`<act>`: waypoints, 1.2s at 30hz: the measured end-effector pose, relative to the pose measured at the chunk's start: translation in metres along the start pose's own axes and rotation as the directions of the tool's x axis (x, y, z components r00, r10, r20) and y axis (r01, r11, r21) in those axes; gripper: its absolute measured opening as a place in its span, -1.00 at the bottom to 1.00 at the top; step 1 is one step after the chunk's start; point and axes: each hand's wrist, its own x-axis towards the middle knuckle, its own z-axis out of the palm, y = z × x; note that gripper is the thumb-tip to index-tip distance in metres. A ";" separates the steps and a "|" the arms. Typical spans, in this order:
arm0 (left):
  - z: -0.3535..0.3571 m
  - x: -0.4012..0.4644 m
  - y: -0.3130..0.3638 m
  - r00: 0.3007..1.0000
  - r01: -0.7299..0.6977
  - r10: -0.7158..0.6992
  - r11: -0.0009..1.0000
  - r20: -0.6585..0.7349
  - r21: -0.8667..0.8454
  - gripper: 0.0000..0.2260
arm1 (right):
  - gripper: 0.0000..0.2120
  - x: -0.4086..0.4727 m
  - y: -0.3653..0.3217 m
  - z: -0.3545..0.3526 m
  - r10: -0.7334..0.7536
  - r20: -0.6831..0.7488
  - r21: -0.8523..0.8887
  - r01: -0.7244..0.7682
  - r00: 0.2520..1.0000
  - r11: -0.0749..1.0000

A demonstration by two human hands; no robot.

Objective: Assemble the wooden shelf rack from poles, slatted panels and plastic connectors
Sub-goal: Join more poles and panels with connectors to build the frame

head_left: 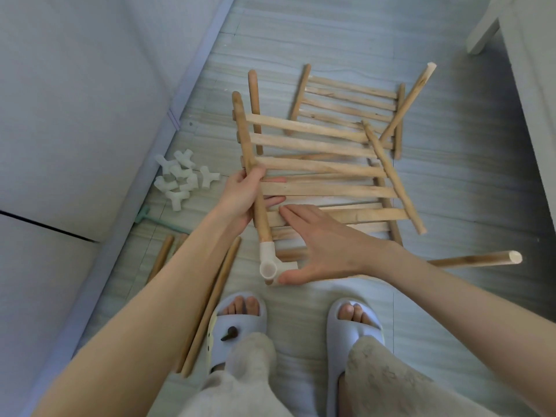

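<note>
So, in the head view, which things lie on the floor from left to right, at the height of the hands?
Pile of white connectors → left hand on the held panel → right hand → loose pole.

Soft, even daylight fills the scene, brightest on the pale floor (331,31) at the top of the frame and dimmer along its right side. Shadows are faint and diffuse, with only a weak one beneath the slatted panel (316,164). No harsh glare shows. Wide-angle distortion bends the wall (75,115) left of the panel and stretches both forearms. Detail is slightly soft throughout.
</note>
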 end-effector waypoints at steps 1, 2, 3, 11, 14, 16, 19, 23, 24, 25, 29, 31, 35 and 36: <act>0.000 -0.001 -0.002 1.000 -0.003 0.003 0.999 0.007 -0.042 -0.77 | 0.04 -0.001 -0.001 -0.002 -0.005 0.016 -0.046 0.006 1.000 0.999; 0.000 -0.003 -0.004 1.000 -0.007 0.008 0.997 0.012 -0.083 -0.76 | 0.06 -0.002 -0.002 -0.003 -0.008 0.027 -0.090 0.011 1.000 0.996; 0.001 -0.005 -0.006 1.000 -0.014 0.016 0.992 0.015 -0.126 -0.75 | 0.08 -0.002 -0.003 -0.004 -0.008 0.032 -0.134 0.012 0.999 0.991; 0.008 -0.013 -0.009 0.991 -0.112 0.126 0.962 0.041 -0.250 -0.76 | 0.10 -0.003 -0.009 -0.003 -0.021 -0.097 -0.336 -0.012 0.995 0.942; 0.012 -0.015 -0.007 0.987 -0.107 0.129 0.970 0.091 -0.218 -0.79 | 0.00 -0.002 -0.007 -0.003 -0.021 -0.146 -0.324 -0.028 0.989 0.946; 0.015 -0.016 -0.007 0.986 -0.091 0.117 0.974 0.117 -0.208 -0.79 | -0.05 -0.002 -0.005 -0.002 -0.010 -0.148 -0.316 -0.038 0.989 0.948; 0.017 -0.018 -0.009 0.988 -0.084 0.108 0.976 0.113 -0.203 -0.80 | -0.03 0.000 -0.003 -0.001 -0.011 -0.139 -0.327 -0.035 0.990 0.944; 0.017 -0.020 -0.011 0.990 -0.088 0.109 0.975 0.093 -0.207 -0.82 | -0.02 0.003 -0.002 -0.002 -0.018 -0.111 -0.334 -0.020 0.994 0.942; 0.017 -0.020 -0.011 0.991 -0.089 0.109 0.974 0.084 -0.210 -0.82 | -0.02 0.004 -0.002 -0.002 -0.017 -0.108 -0.329 -0.020 0.994 0.944; 0.018 -0.021 -0.012 0.992 -0.089 0.107 0.973 0.074 -0.212 -0.81 | -0.02 0.004 -0.002 -0.002 -0.014 -0.105 -0.326 -0.021 0.994 0.945; 0.021 -0.022 -0.017 0.992 -0.117 0.124 0.971 0.022 -0.209 -0.85 | -0.01 0.001 -0.003 -0.003 0.003 -0.081 -0.340 -0.030 0.997 0.940; 0.023 -0.023 -0.020 0.990 -0.139 0.138 0.969 -0.019 -0.203 -0.84 | -0.01 -0.001 -0.004 -0.003 0.012 -0.068 -0.342 -0.035 0.998 0.939; 0.023 -0.025 -0.026 0.985 -0.164 0.146 0.962 -0.097 -0.220 -0.80 | -0.06 -0.002 -0.006 0.000 0.005 -0.072 -0.345 -0.030 0.997 0.938; 0.022 -0.025 -0.026 0.984 -0.164 0.144 0.961 -0.104 -0.222 -0.80 | -0.07 0.000 -0.007 0.002 0.008 -0.082 -0.341 -0.035 0.997 0.939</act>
